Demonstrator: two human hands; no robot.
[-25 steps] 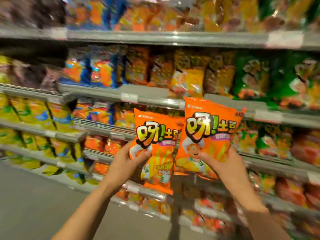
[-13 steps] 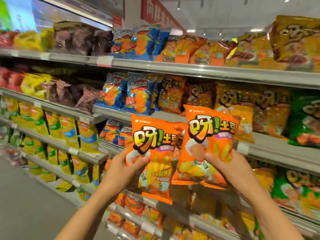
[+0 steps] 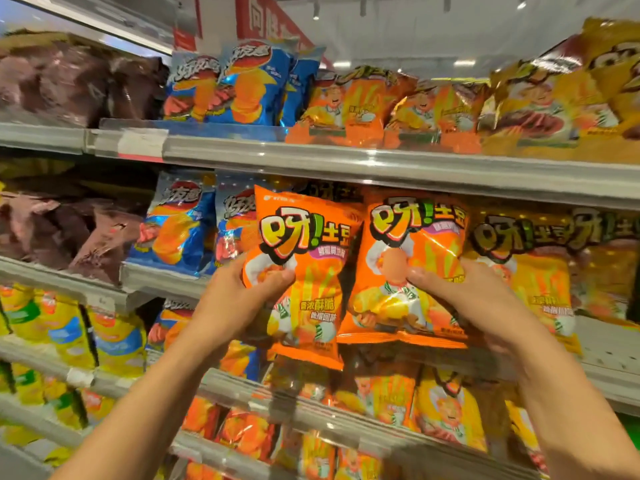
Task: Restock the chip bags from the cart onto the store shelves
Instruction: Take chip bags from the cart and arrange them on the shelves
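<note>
I hold two orange chip bags upright in front of the shelves. My left hand (image 3: 239, 303) grips the left orange bag (image 3: 308, 258) by its lower left side, thumb on the front. My right hand (image 3: 460, 299) grips the right orange bag (image 3: 419, 251) by its lower right side. The two bags touch side by side, just below the edge of the upper shelf (image 3: 381, 171). Matching orange bags (image 3: 377, 109) stand on that upper shelf, above and slightly right of the held bags.
Blue chip bags (image 3: 239, 84) sit left of the orange ones on the upper shelf, dark brown bags (image 3: 69, 77) further left. Yellow bags (image 3: 530, 265) stand right of my hands on the middle shelf (image 3: 609, 348). Lower shelves hold several yellow and orange bags.
Both hands have risen with their bags and moved closer to the shelves. My view has tilted upward, bringing the upper shelf and ceiling into sight.
</note>
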